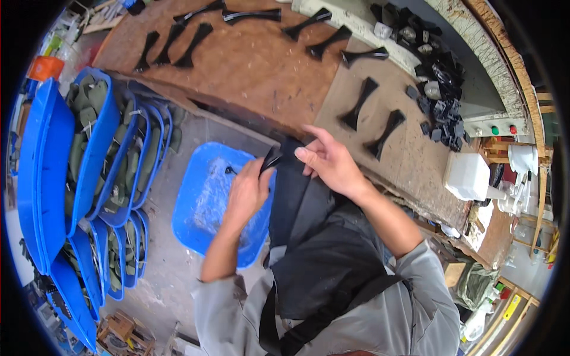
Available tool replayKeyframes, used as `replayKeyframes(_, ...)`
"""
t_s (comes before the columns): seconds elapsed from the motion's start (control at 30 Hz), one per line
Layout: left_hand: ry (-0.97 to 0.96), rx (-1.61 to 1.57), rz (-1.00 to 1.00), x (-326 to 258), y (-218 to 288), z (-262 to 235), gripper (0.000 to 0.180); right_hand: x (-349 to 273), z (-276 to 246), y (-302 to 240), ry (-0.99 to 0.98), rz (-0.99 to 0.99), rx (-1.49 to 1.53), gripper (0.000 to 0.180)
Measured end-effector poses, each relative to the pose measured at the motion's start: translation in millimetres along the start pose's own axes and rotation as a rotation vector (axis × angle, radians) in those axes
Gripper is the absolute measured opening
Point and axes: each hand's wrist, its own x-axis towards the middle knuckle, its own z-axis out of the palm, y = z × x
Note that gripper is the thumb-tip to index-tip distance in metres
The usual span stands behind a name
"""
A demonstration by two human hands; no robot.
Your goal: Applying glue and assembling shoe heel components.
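Note:
Above my lap, my left hand [246,188] is closed around a glossy black piece [271,159] that looks like a shoe heel. Most of that piece is hidden by the fingers. Just to its right is my right hand [329,163], its thumb and index finger spread apart and nothing visible between them. The other right fingers curl partly out of sight. Beneath my left hand stands a blue plastic basin [202,204], with a small dark bit [230,170] in it. Black cloth [320,237] covers my lap.
Several narrow-waisted black pieces [359,104] lie spread over the brown worktable [237,65]. Far right, small black parts [442,113] are heaped beside a panel with buttons. A white container [468,176] stands near the right edge. Blue trays [44,178] holding green pieces are stacked on the left.

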Motion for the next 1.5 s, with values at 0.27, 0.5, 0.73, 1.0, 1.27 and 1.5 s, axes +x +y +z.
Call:
replayKeyframes(0.27,-0.122,0.116,-0.629,-147,-311,208,0.026,30,-13,17,0.406,-0.545,-0.738,0.019)
replayKeyframes(0.5,0.701,0.077,-0.489,-15,-224,132,0.025,30,-17,25,0.406,-0.488,-0.756,0.023)
replayKeyframes(0.73,0.863,0.490,0.143,201,-33,-122,0.033,26,-9,17,0.356,-0.580,-0.809,0.030)
replayKeyframes(1.0,0.383,0.323,0.274,201,-18,-100,0.025,20,-26,25,0.303,-0.402,-0.371,0.035)
replayKeyframes(1.27,0.227,0.135,0.702,46,118,-92,0.033,-20,-37,-64,-0.593,-0.103,0.944,0.052)
replayKeyframes(1.5,0.167,0.279,0.740,15,147,-101,0.039,-58,-41,-74,-0.522,-0.140,0.816,0.047)
